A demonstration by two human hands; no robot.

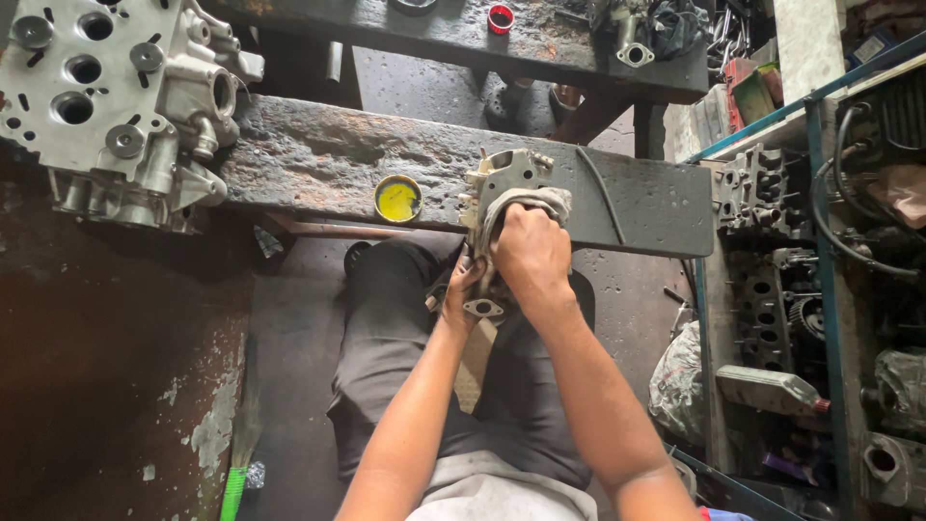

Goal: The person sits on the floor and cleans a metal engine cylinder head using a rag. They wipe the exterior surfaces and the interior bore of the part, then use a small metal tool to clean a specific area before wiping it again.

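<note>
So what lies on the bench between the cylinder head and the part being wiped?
In the head view, only a small round yellow tin sits between cylinder head and metal part.

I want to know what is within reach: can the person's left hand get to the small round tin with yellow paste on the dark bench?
Probably yes, but not freely. The left hand is gripping the grey metal engine part, which it would have to release. The small round tin with yellow paste lies close, with nothing between.

An engine workshop: cylinder head [116, 106] on a grimy bench [405, 154].
</note>
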